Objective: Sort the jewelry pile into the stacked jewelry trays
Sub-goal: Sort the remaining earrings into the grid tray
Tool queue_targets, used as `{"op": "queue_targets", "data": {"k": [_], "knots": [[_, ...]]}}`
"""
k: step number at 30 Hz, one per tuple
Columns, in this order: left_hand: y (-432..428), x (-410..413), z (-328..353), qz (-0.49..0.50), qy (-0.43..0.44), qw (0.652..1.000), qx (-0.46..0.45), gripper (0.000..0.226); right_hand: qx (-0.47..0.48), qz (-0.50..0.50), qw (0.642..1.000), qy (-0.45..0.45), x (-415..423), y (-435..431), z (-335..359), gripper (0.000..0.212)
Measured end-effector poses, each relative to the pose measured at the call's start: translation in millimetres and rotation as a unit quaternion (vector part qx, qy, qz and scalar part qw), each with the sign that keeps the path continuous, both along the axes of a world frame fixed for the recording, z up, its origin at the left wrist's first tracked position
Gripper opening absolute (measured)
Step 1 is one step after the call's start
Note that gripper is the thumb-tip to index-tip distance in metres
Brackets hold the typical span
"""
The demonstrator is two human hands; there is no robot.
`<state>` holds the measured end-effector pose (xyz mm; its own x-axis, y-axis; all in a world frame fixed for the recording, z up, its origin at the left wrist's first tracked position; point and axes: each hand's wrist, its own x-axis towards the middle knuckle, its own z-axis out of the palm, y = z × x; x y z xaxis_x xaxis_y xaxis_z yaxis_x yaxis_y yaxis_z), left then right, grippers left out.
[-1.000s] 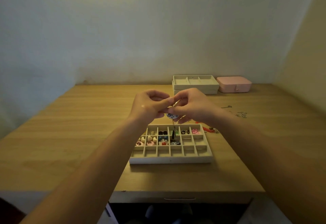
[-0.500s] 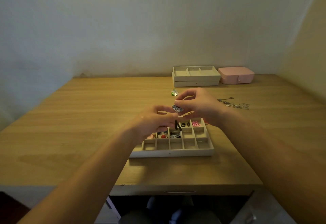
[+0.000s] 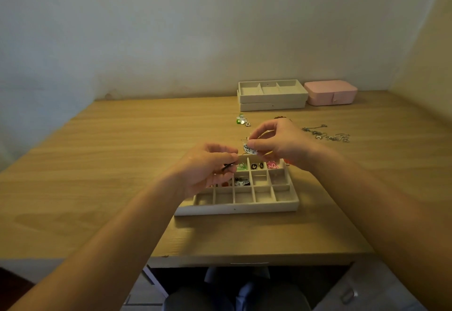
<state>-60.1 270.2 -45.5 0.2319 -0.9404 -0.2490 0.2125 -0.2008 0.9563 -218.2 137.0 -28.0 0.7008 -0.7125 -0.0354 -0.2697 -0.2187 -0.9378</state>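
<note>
A cream compartment tray (image 3: 244,206) lies near the table's front edge, with several small earrings in its back cells. Above its back rim my right hand (image 3: 281,143) pinches a white earring with dark pattern (image 3: 249,149). My left hand (image 3: 208,168) hovers over the tray's left half and pinches a thin dark piece (image 3: 228,166) that links by a fine wire toward the earring. Loose jewelry lies behind: a green and silver piece (image 3: 242,121) and silver chains (image 3: 326,135).
Two stacked cream trays (image 3: 272,95) stand at the back of the wooden table (image 3: 110,164), with a pink jewelry box (image 3: 330,91) to their right. A wall runs along the back and the right side. My knees show under the table edge.
Both hands dropped from raised and joined to just over the tray. They have drawn slightly apart, the left moving down and left.
</note>
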Motion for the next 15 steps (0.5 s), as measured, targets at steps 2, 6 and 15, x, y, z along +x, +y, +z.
{"op": "queue_targets", "data": {"k": [2,6,15], "knots": [[0,3,-4,-0.003,-0.081,0.997,0.004,0.013,-0.02,0.004,1.0,0.021,-2,-2,-3,0.018],[1,5,-9,-0.006,-0.336,0.942,-0.016,0.016,-0.081,0.02,0.994,0.074,-2,-4,-6,0.014],[2,-10,-11,-0.006,-0.472,0.881,-0.04,0.031,-0.111,0.089,0.978,0.152,6,-2,-4,0.009]]}}
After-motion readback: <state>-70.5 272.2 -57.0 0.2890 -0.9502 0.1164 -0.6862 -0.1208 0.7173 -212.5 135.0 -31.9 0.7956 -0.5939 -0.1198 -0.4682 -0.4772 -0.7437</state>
